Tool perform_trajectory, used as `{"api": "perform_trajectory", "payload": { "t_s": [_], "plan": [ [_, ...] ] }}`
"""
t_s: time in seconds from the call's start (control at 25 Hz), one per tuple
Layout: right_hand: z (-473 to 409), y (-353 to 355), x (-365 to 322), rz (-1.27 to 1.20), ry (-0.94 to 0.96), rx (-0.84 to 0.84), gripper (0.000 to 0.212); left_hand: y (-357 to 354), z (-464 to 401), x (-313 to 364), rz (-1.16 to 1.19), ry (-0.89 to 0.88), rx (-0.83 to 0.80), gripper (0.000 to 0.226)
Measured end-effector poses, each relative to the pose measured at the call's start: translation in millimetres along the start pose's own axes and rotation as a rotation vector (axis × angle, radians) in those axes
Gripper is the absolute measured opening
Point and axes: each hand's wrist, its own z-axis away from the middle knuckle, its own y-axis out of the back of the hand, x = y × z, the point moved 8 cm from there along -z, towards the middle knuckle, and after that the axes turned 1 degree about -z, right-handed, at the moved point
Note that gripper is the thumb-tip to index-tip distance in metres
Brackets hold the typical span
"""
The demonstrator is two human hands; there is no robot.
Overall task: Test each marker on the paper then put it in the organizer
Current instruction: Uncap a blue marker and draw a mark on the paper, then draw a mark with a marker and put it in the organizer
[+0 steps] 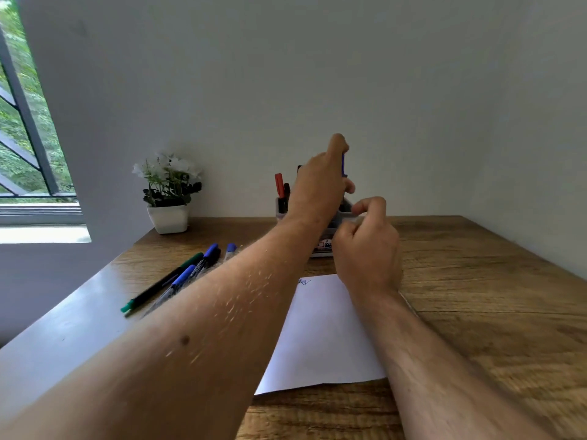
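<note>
My left hand (320,185) is raised over the white organizer (281,212) at the back of the table, shut on a blue marker (343,165) held upright. A red marker (279,185) and a dark one stand in the organizer's left slot. My right hand (365,246) is in front of the organizer with curled fingers, thumb and forefinger pinched at its rim. Both hands hide most of the organizer. The white paper (320,328) lies before me with a small blue scribble (304,282) near its far edge.
Several markers lie to the left on the wooden table (476,296): a green-capped one (165,281) and blue-capped ones (182,276). A potted white flower (168,192) stands at the back left against the wall. A window is at the far left.
</note>
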Motion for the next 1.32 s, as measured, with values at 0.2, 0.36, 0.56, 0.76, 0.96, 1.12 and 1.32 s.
{"api": "perform_trajectory", "payload": {
  "t_s": [0.2, 0.36, 0.56, 0.76, 0.96, 1.12, 1.32],
  "plan": [
    [-1.4, -1.8, 1.0, -0.018, 0.004, -0.022, 0.017, -22.0, -3.3, -7.5, -0.190, 0.015, -0.137, 0.046],
    [-2.1, -2.6, 1.1, -0.013, 0.007, -0.025, 0.017, -24.5, -5.9, -14.1, -0.291, 0.043, -0.176, 0.063],
    [-0.7, -5.8, -0.9, -0.004, 0.031, -0.026, 0.014, 16.6, -0.4, -28.0, -0.129, 0.248, -0.060, 0.020],
    [3.2, -12.7, -5.4, 0.001, 0.078, -0.094, 0.013, 68.7, 26.9, -66.0, -0.269, 0.428, -0.098, 0.032],
    [4.5, -15.1, -10.9, 0.016, 0.098, -0.173, 0.014, 90.9, 81.0, -126.3, -0.457, 0.720, -0.361, 0.047],
    [6.3, -15.5, -14.5, 0.015, 0.137, -0.191, 0.016, 93.5, 104.9, -143.2, -0.452, 0.783, -0.363, 0.051],
    [4.9, -16.6, -15.9, 0.021, 0.147, -0.187, 0.016, 87.0, 108.5, -142.1, -0.498, 0.748, -0.337, 0.039]
  ]
}}
